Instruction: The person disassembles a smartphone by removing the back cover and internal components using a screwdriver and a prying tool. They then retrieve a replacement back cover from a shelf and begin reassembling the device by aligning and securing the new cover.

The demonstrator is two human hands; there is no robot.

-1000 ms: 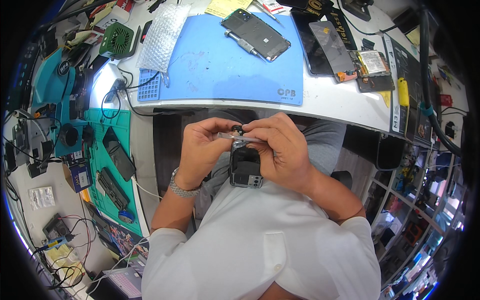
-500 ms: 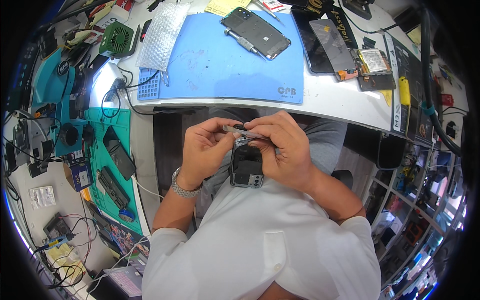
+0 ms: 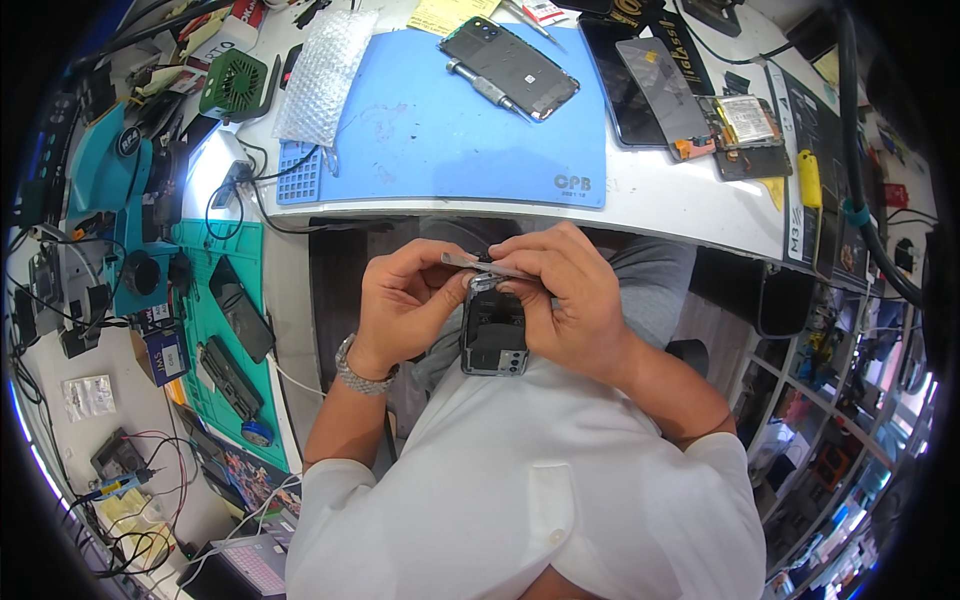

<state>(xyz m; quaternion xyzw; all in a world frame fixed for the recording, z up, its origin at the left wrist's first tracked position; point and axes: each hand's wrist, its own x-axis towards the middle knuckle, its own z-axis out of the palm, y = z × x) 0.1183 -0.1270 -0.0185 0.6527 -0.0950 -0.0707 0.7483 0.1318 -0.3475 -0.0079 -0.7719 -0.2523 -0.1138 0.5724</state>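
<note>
Head view shows the phone (image 3: 494,340), far end between fingers (image 3: 550,262).

There are two hands (image 3: 405,297), one held phone (image 3: 496,335), one wristwatch (image 3: 362,372) and one green fan (image 3: 235,86).

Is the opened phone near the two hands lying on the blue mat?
No: the opened phone is at the right hand, near the white shirt, apart from the blue mat.

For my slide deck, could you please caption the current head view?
Left hand and right hand working at an opened phone near a blue mat.
</note>
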